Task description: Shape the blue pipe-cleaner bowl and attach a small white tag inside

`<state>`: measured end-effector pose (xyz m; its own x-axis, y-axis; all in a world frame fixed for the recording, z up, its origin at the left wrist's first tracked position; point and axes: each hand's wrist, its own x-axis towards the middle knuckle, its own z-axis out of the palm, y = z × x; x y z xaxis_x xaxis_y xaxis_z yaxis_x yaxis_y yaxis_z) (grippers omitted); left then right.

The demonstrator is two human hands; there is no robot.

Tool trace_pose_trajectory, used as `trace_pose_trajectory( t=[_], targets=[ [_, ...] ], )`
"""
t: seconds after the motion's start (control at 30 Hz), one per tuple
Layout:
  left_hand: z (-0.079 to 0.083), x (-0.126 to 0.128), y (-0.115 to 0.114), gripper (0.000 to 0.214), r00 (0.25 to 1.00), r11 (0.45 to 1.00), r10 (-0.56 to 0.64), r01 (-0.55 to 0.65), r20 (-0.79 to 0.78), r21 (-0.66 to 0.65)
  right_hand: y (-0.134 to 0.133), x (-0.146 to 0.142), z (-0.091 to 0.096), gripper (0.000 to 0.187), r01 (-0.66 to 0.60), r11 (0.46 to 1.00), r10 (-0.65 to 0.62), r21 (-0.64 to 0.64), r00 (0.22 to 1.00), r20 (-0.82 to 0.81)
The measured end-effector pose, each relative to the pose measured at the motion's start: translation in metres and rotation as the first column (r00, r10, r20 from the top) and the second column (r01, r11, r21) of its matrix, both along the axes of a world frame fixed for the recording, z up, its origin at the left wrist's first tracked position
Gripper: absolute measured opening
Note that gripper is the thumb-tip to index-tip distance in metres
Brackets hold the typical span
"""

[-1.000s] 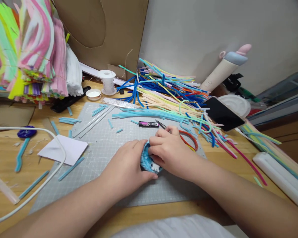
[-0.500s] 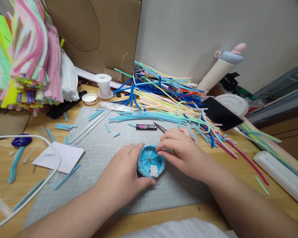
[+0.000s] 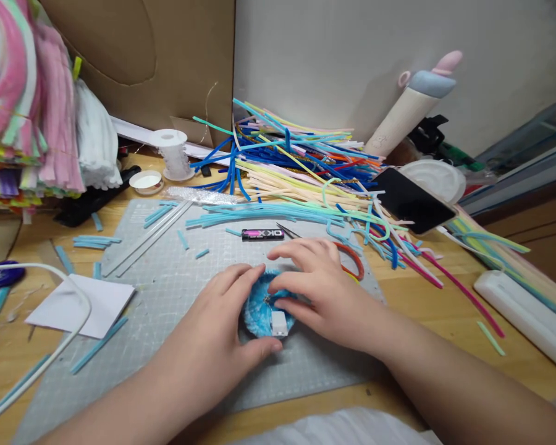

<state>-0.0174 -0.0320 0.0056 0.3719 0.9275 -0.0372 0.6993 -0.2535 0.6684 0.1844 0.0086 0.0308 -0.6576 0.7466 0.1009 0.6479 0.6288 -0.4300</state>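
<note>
My left hand (image 3: 213, 327) curls around the left side of a small round cup (image 3: 257, 312) of fuzzy light-blue pipe cleaner, its thumb at the near edge. Inside the cup sit a small white block (image 3: 279, 322) and a little twist of wire at the centre. My right hand (image 3: 324, 284) reaches over the cup's right side, thumb and index finger slightly apart inside it near the wire, other fingers spread above. Red-orange scissor handles (image 3: 356, 261) lie beyond my right hand, partly hidden by it. A black battery (image 3: 262, 235) lies on the mat behind the cup.
A grey cutting mat (image 3: 204, 377) lies under my hands. Behind are blue pipe cleaners (image 3: 259, 214), a colourful heap (image 3: 301, 148), a white spool (image 3: 170, 154) and a phone (image 3: 414, 201). A white cable (image 3: 81, 296) and folded paper (image 3: 83, 306) are at left.
My right fingers have moved from the cup's right rim to inside it, near the centre, and thumb and index finger have parted. The view has shifted right; the scissor handles now show.
</note>
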Motion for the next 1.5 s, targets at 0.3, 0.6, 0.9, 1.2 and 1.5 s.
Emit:
trace_pose_trajectory(
  t=[0.3, 0.6, 0.9, 1.2, 1.5],
  targets=[
    [0.001, 0.003, 0.003, 0.074, 1.000, 1.000, -0.016, 0.016, -0.002, 0.017, 0.006, -0.006, -0.009, 0.005, -0.032, 0.999, 0.031, 0.025, 0.999, 0.016],
    [0.001, 0.004, 0.002, 0.073, 1.000, 1.000, -0.013, 0.012, 0.011, 0.020, 0.008, -0.010, -0.014, 0.008, -0.061, 0.994, 0.057, 0.086, 0.997, 0.048],
    [0.002, 0.004, 0.001, 0.073, 1.000, 0.999, -0.012, 0.011, 0.027, 0.036, 0.005, -0.014, -0.016, 0.007, -0.066, 0.993, 0.061, 0.097, 0.997, 0.051],
    [0.004, 0.006, 0.002, 0.070, 0.999, 1.000, -0.009, 0.008, 0.035, 0.016, 0.003, -0.013, -0.015, 0.011, -0.094, 0.992, 0.089, 0.088, 0.994, 0.063],
    [0.006, 0.005, 0.001, 0.071, 0.999, 1.000, -0.005, 0.005, 0.031, -0.007, 0.001, -0.014, -0.016, 0.010, -0.088, 0.995, 0.085, 0.046, 0.995, 0.060]
  ],
)
